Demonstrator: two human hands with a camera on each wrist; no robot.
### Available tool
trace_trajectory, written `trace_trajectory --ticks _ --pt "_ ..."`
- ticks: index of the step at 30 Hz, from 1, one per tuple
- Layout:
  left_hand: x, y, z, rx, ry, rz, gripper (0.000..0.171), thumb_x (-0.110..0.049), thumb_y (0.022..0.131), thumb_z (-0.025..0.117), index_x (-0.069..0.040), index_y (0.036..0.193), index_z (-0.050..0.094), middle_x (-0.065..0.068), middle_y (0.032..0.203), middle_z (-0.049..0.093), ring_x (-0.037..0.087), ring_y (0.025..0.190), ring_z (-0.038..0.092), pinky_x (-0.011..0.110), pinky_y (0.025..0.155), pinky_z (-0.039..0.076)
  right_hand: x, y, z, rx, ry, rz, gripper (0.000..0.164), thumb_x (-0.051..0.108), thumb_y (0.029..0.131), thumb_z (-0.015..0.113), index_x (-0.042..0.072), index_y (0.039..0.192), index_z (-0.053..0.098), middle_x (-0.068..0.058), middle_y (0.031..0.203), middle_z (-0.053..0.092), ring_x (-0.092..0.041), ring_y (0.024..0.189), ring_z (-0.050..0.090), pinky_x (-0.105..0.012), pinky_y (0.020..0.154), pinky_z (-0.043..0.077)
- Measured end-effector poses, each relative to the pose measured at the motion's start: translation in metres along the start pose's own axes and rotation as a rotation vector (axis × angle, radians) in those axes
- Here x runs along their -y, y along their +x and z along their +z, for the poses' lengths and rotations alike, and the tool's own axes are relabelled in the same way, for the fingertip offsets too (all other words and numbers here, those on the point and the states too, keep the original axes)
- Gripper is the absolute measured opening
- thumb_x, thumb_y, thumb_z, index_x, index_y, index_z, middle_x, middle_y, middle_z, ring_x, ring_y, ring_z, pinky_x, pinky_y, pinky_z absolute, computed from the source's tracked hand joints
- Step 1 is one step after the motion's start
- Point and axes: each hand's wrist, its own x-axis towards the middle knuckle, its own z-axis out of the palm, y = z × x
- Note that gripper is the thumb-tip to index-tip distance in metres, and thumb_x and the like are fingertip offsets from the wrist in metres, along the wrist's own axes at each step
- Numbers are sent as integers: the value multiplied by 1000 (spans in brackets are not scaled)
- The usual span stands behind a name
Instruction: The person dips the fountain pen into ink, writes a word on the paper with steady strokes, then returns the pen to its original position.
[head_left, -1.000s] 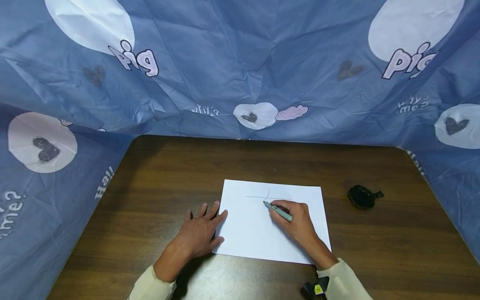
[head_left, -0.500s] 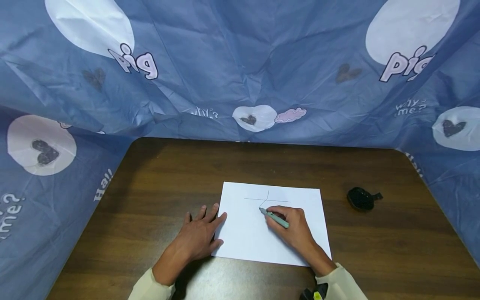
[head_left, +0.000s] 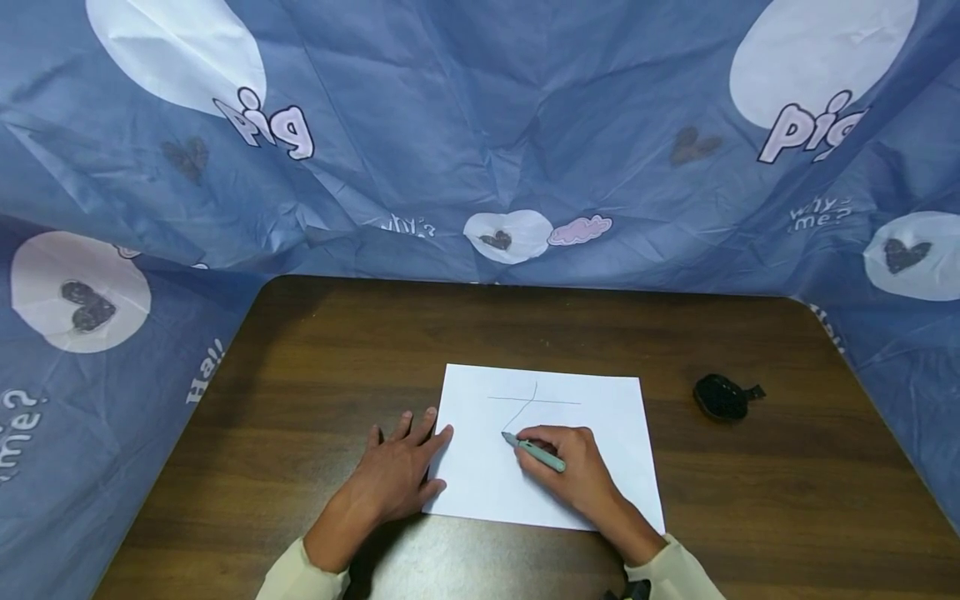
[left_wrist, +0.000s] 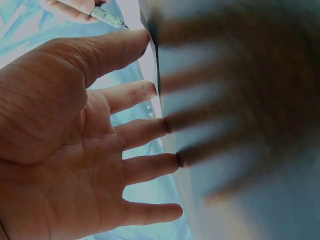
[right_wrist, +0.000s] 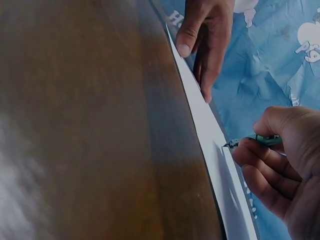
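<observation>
A white sheet of paper (head_left: 480,475) lies on the brown wooden table, bearing a long horizontal line crossed by a stroke that slants down to the left. My right hand (head_left: 573,471) pinches a green pen (head_left: 543,455), its tip touching the paper at the lower end of that stroke. The same pen (right_wrist: 270,140) shows between thumb and fingers in the right wrist view. Spread flat at the paper's left edge, my left hand (head_left: 397,471) rests with thumb and index finger on the sheet and the other fingers on the wood. Its palm (left_wrist: 60,125) fills much of the left wrist view.
A small black object with a short tab (head_left: 723,397) lies on the table (head_left: 360,333) right of the paper. Blue printed cloth (head_left: 420,125) hangs behind the table and along both sides.
The pen in my right hand has moved down and to the left across the paper, lengthening the slanted stroke. My left hand has stayed in place.
</observation>
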Motion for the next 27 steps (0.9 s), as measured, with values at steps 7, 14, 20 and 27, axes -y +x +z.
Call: trace_trajectory --ticks 7,14,20,27 --pt "0 0 -1 -9 6 1 66 -39 92 70 -17 150 46 15 160 32 45 143 32 75 102 26 6 -2 6 77 48 -64 14 14 85 79 7 96 78 5 88 75 -1 70 61 -22 62 51" --pt "1 0 0 7 15 -8 66 -40 93 69 -17 150 46 14 160 32 44 143 32 74 102 27 11 -4 14 125 25 -167 13 14 86 77 8 97 78 4 90 75 1 75 64 -21 65 52" --pt "1 2 1 26 23 -21 67 -43 93 67 -19 152 45 12 161 30 43 144 30 73 104 26 16 -5 19 155 56 -177 13 20 88 77 11 96 78 8 90 74 2 76 64 -20 66 51" --pt "1 2 2 -3 21 -2 66 -41 93 68 -18 151 46 13 159 34 44 142 33 73 102 28 18 -4 23 80 165 -206 10 19 85 81 12 90 76 11 83 73 2 69 63 -19 62 51"
